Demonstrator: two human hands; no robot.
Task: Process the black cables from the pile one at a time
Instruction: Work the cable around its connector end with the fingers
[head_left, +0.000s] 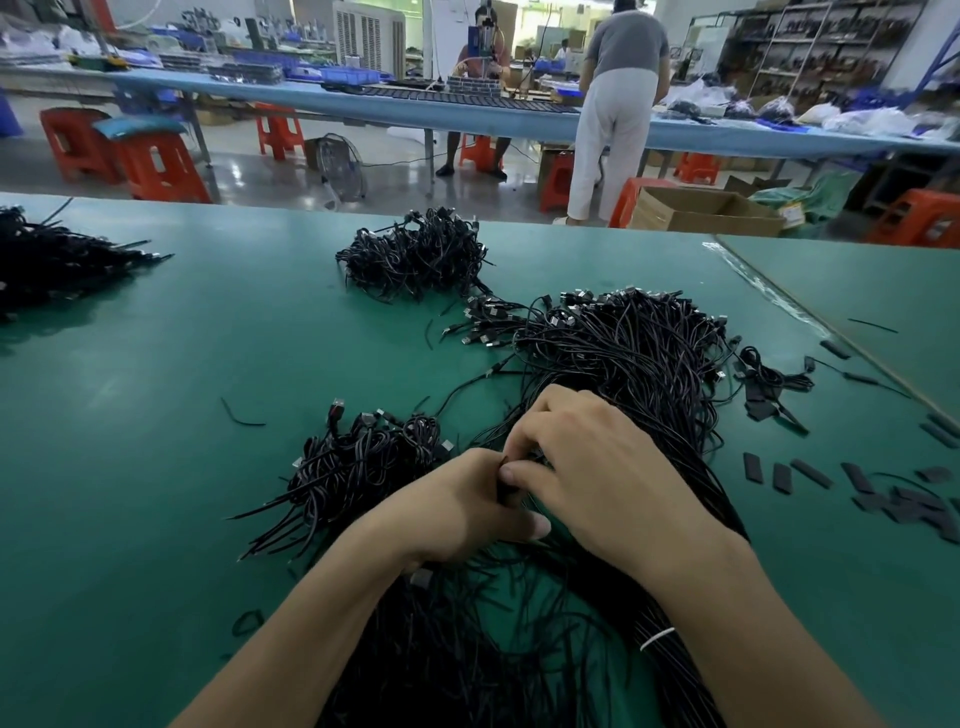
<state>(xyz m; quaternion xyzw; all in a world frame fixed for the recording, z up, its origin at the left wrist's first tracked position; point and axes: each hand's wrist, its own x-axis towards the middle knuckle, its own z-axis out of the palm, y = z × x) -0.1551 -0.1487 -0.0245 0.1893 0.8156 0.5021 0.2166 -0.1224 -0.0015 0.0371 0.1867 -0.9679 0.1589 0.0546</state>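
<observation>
Two hands meet over the near part of the green table (156, 364), touching each other. My left hand (462, 512) has its fingers curled round a black cable (503, 486), with the thumb lying along the underside. My right hand (592, 467) comes in from above and pinches the same black cable between thumb and bent forefinger. Both are clamped on it. I cannot tell which part of the cable sits inside the grip, since the fingers cover it.

That cable belongs to the main pile (623, 353), a long sheaf that runs from under my forearms up to the table's middle, its plug ends fanned out at the far side. A white tie (657, 638) binds the sheaf just beside my right forearm.

A smaller heap (363, 462) of coiled cables lies just to the left of my left hand. A second heap (415, 254) sits farther off, near the table's far edge, and a third heap (52, 260) lies at the far left. One loose offcut (241, 415) lies apart, to the left of the smaller heap.

Short black sleeves (779, 475) are scattered on the table to the right, well apart from my hands.

Beyond the table stand red stools (156, 166), a floor fan (340, 166), a cardboard box (696, 208) and a standing person (618, 104) in a grey top, back turned.
</observation>
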